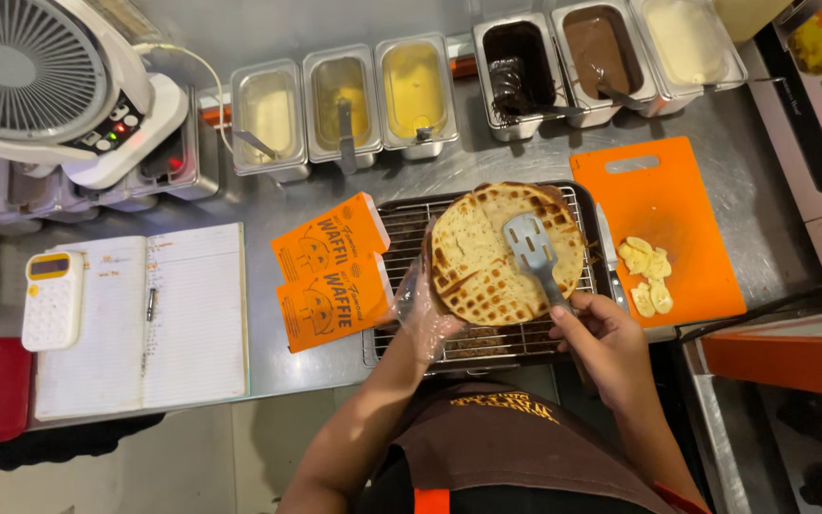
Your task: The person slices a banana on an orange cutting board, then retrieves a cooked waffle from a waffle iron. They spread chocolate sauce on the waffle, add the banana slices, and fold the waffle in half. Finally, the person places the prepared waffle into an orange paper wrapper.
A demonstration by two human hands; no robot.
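A round golden waffle (487,255) lies tilted on a wire cooling rack (401,227). My right hand (599,335) grips the handle of a grey slotted spatula (531,249), whose blade rests on top of the waffle. My left hand (422,319), in a clear plastic glove, touches the waffle's near-left edge. Two orange waffle sleeves (331,271) lie just left of the rack, close to my left hand.
An orange cutting board (663,195) with banana slices (646,273) and a knife (608,249) sits right of the rack. Several steel sauce pans (416,90) line the back. An open notebook (145,319), a calculator (51,300) and a waffle iron (40,81) are at left.
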